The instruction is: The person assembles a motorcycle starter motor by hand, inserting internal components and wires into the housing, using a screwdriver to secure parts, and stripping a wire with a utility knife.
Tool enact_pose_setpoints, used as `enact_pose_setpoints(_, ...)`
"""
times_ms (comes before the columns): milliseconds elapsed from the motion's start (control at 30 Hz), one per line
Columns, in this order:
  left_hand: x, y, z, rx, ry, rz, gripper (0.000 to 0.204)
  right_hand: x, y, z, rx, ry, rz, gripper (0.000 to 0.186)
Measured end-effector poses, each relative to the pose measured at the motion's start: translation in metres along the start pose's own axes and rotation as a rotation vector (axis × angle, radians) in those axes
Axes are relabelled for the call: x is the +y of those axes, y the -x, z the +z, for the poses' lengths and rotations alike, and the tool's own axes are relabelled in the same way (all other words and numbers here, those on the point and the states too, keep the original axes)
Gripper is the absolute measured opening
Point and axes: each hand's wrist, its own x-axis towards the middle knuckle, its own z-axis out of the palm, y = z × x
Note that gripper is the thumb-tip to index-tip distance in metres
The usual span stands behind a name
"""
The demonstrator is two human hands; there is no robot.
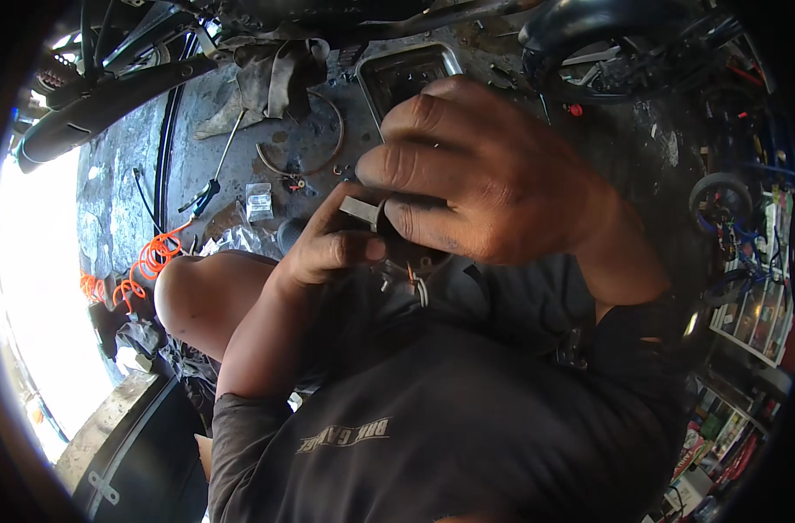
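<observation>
My left hand grips a dark round part with wires close in front of my body. Its thumb presses on the near side, beside a flat grey metal piece that sticks out to the left. Pale wires and a short copper-coloured bit hang from the part's lower side. Over it curls my right hand, large in view, with bent fingers closed on the part's far and right side. Those fingers hide most of the part, and their tips are partly covered.
Beyond my hands a metal tray lies on the floor. A screwdriver, a small plastic bag, a curved hose and a grey rag lie left of it. An orange coiled hose runs by my knee; a black tyre stands far right.
</observation>
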Motion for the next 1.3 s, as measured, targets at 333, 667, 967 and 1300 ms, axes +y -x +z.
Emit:
enact_pose_setpoints(333,0.033,0.008,-0.014,0.144,-0.027,0.393,0.074,0.071,0.072,0.041,-0.385,-0.221,0.720,0.018)
enact_pose_setpoints(667,0.031,0.019,-0.002,0.231,-0.255,0.431,0.060,0.029,0.219,0.305,-0.916,0.100,0.964,0.053)
enact_pose_setpoints(967,0.038,-0.002,0.007,0.073,-0.280,0.444,0.061,0.053,0.293,0.337,-0.581,-0.048,0.997,0.034)
enact_pose_setpoints(1300,0.045,0.005,0.007,0.121,-0.265,0.504,0.072,0.035,0.240,0.326,-0.749,0.086,0.678,0.051)
